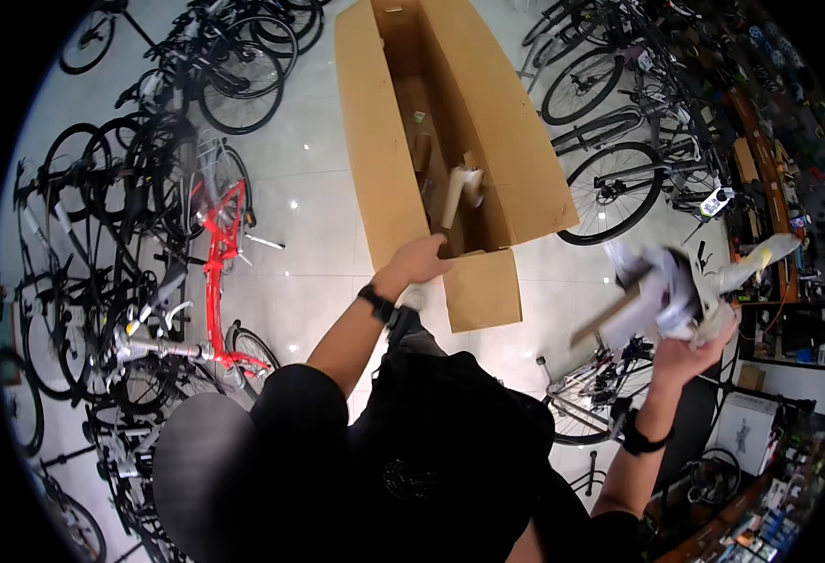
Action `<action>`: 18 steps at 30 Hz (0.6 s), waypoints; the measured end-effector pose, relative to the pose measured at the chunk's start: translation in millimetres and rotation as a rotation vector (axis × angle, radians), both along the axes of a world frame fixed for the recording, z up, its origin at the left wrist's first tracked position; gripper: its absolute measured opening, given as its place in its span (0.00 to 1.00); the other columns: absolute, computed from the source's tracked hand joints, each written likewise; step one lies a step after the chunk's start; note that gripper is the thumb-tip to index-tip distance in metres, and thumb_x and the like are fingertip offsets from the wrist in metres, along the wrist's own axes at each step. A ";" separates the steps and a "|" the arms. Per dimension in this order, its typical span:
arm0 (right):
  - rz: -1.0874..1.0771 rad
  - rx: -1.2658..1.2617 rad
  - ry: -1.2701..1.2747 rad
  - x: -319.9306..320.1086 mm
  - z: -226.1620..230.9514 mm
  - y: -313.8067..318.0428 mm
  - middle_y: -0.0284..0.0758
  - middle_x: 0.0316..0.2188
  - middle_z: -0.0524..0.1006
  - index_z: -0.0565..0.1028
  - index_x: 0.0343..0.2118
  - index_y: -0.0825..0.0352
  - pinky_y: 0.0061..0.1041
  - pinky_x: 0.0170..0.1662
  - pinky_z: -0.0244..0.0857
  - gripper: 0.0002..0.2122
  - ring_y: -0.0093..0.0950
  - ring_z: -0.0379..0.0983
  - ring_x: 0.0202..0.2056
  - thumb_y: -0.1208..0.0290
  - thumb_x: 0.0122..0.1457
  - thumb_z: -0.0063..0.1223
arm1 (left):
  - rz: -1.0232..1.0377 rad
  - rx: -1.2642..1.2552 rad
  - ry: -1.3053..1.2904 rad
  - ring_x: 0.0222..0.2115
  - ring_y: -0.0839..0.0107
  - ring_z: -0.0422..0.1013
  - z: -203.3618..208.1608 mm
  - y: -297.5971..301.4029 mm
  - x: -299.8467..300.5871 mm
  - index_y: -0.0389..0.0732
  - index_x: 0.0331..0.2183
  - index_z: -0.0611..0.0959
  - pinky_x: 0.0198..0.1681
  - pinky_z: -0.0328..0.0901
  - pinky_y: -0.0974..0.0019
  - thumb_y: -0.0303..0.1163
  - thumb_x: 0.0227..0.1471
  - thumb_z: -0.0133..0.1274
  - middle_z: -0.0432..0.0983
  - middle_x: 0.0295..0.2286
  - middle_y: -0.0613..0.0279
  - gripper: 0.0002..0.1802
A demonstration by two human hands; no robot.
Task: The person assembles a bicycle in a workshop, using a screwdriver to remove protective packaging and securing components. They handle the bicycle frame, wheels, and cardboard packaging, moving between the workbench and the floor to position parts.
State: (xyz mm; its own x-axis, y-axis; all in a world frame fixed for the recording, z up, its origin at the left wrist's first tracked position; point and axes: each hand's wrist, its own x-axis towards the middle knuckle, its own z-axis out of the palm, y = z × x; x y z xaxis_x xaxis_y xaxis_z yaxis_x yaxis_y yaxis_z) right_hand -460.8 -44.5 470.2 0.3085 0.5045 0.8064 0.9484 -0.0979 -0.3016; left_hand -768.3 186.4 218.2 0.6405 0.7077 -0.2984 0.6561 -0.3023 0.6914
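A long, narrow cardboard box stands in front of me with its top flaps spread apart. My left hand is closed on its near rim, by the left corner, with the fingertips over the edge. Inside lie loose cardboard pieces, some wrapped in whitish material. Out to the right, my right hand is closed around a bundle of crumpled packing material, whitish and partly see-through, with a brown strip sticking out. Motion blurs the bundle, so its exact contents cannot be made out.
A red bicycle frame with wheels stands on my left, before rows of parked bicycles. More bicycles line the right side, and one wheel is close below my right hand. Shelves with small parts run along the far right.
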 end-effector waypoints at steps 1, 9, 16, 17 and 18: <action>-0.010 -0.013 -0.195 -2.2 2.8 33.0 0.41 0.39 0.72 0.74 0.38 0.72 0.36 0.45 0.63 0.17 0.41 0.69 0.41 0.71 0.46 0.65 | 0.017 -0.105 -0.128 0.41 0.59 0.74 -6.8 -1.1 -13.7 0.33 0.47 0.76 0.46 0.68 0.60 0.44 0.49 0.60 0.78 0.37 0.50 0.29; -0.195 -0.364 -0.124 -78.5 -150.3 298.6 0.50 0.55 0.65 0.69 0.54 0.57 0.53 0.52 0.57 0.32 0.51 0.65 0.49 0.73 0.39 0.61 | 0.411 -0.506 -0.476 0.39 0.72 0.73 -17.3 36.9 -101.6 0.32 0.44 0.75 0.43 0.68 0.71 0.27 0.56 0.53 0.77 0.36 0.59 0.14; 0.700 -1.251 0.283 -185.5 -258.5 286.1 0.49 0.41 0.75 0.74 0.42 0.67 0.45 0.43 0.69 0.18 0.49 0.74 0.41 0.65 0.48 0.57 | 0.231 -0.264 -0.350 0.39 0.72 0.73 -5.0 68.8 -123.2 0.32 0.45 0.74 0.45 0.67 0.70 0.26 0.57 0.52 0.76 0.38 0.57 0.14; 0.748 -1.203 0.256 -186.5 -260.4 275.1 0.48 0.31 0.79 0.78 0.32 0.70 0.41 0.38 0.71 0.14 0.45 0.77 0.33 0.64 0.47 0.58 | 0.203 -0.278 -0.367 0.39 0.71 0.73 -8.2 66.9 -120.9 0.32 0.45 0.74 0.45 0.67 0.69 0.25 0.57 0.52 0.75 0.39 0.57 0.14; 0.767 -1.239 0.278 -179.9 -258.1 260.5 0.49 0.27 0.79 0.79 0.28 0.71 0.40 0.36 0.71 0.13 0.45 0.77 0.30 0.63 0.46 0.58 | 0.152 -0.269 -0.387 0.38 0.70 0.73 -11.4 64.7 -118.0 0.33 0.45 0.74 0.44 0.68 0.69 0.25 0.55 0.53 0.76 0.37 0.56 0.15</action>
State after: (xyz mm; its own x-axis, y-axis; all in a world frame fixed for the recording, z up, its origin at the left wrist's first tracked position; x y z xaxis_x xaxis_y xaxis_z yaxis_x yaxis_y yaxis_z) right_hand -640.7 216.0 212.2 -0.2756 0.9172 -0.2876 0.8136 0.0632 -0.5780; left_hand -886.4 251.2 206.8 0.6355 0.7324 -0.2444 0.3590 -0.0001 0.9333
